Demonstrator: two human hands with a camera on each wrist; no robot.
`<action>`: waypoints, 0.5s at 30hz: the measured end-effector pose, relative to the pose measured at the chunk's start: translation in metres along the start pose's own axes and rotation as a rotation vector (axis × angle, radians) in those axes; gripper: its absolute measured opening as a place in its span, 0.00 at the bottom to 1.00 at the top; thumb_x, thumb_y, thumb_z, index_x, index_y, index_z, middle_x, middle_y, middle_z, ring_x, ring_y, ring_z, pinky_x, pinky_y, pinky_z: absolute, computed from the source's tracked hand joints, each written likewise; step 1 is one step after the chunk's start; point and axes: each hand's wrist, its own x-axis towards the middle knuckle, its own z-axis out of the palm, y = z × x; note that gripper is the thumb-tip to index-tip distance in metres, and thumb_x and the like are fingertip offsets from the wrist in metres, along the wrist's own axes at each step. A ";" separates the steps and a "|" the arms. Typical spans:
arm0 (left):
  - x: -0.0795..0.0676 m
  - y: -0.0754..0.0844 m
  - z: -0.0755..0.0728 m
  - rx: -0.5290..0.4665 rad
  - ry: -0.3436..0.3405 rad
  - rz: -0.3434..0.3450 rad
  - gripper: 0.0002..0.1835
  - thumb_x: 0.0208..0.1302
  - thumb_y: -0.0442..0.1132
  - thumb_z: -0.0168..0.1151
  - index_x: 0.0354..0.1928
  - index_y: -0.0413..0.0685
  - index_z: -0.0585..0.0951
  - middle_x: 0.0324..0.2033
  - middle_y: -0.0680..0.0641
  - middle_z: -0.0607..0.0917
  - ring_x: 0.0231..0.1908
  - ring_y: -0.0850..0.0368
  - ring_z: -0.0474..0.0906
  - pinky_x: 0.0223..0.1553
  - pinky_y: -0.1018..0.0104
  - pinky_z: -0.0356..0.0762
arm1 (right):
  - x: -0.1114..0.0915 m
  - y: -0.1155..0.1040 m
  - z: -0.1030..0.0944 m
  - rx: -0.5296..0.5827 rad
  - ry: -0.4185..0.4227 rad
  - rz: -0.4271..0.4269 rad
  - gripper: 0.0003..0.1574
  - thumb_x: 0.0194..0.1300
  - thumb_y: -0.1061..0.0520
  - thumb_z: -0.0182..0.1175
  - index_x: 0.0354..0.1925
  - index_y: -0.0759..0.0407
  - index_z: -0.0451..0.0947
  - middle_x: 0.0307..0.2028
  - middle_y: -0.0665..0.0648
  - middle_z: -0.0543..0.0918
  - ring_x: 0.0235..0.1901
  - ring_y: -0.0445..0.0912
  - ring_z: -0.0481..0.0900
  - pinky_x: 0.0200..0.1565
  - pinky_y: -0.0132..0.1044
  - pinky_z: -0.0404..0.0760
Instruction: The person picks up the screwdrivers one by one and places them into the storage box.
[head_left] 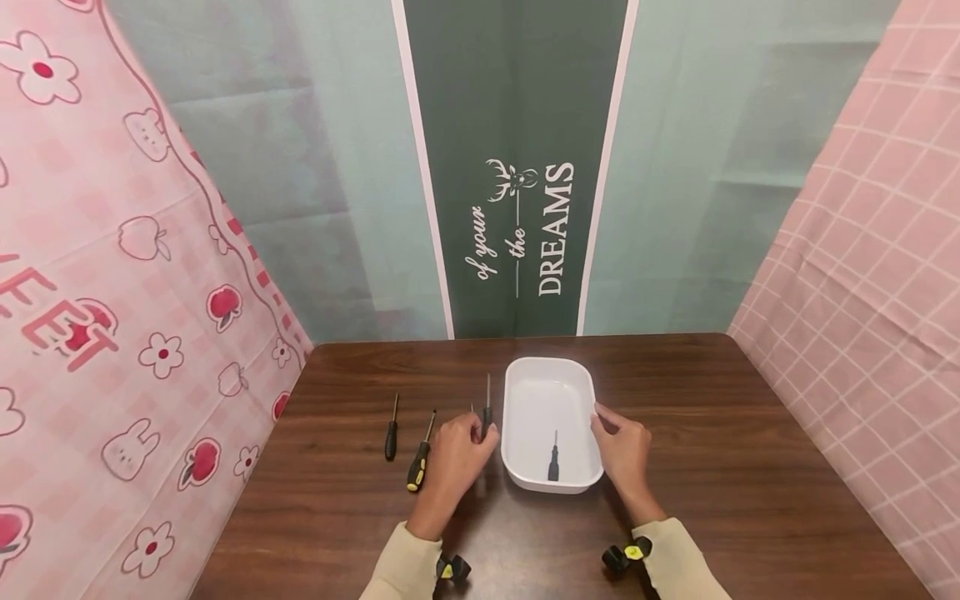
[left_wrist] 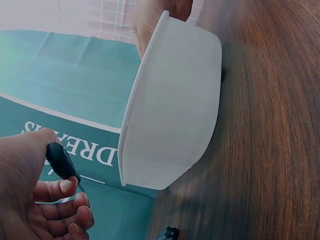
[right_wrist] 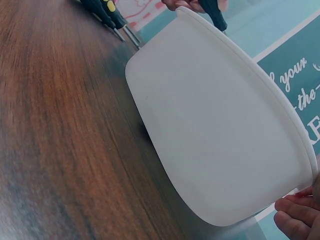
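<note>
My left hand (head_left: 459, 450) pinches a screwdriver (head_left: 487, 408) with a dark handle, its shaft aimed at the far side of the table, just left of the white tray (head_left: 510, 467). In the left wrist view, the thumb and index finger hold that screwdriver's dark handle (left_wrist: 61, 161). With its fingers and thumb, my right hand (head_left: 625, 446) grips the tray's right rim. Inside the tray, near its front end, lies a smaller screwdriver (head_left: 553, 463) with a dark handle. A thin tip (head_left: 472, 408) shows just beyond the left hand; the rest of that item is hidden.
Left of the hands on the brown wooden table (head_left: 322, 517) lie a black screwdriver (head_left: 391, 438) and a black-and-yellow screwdriver (head_left: 419, 465). Fabric hangings surround the table at the back and both sides. A small dark object (left_wrist: 168, 233) shows at the left wrist view's bottom edge.
</note>
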 end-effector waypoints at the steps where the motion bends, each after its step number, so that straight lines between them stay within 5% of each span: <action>1: 0.000 0.000 0.000 0.001 -0.003 -0.002 0.18 0.62 0.47 0.66 0.19 0.53 0.71 0.17 0.58 0.69 0.20 0.63 0.65 0.24 0.68 0.65 | 0.000 0.000 0.000 -0.002 -0.002 0.004 0.15 0.62 0.63 0.69 0.48 0.63 0.87 0.47 0.65 0.86 0.51 0.62 0.83 0.49 0.56 0.80; 15: 0.004 0.007 0.004 -0.011 -0.044 -0.027 0.16 0.64 0.48 0.64 0.22 0.53 0.72 0.18 0.57 0.69 0.20 0.64 0.66 0.22 0.70 0.64 | 0.001 -0.002 -0.003 0.001 0.005 -0.022 0.14 0.61 0.64 0.70 0.47 0.64 0.87 0.46 0.65 0.86 0.51 0.61 0.84 0.48 0.55 0.81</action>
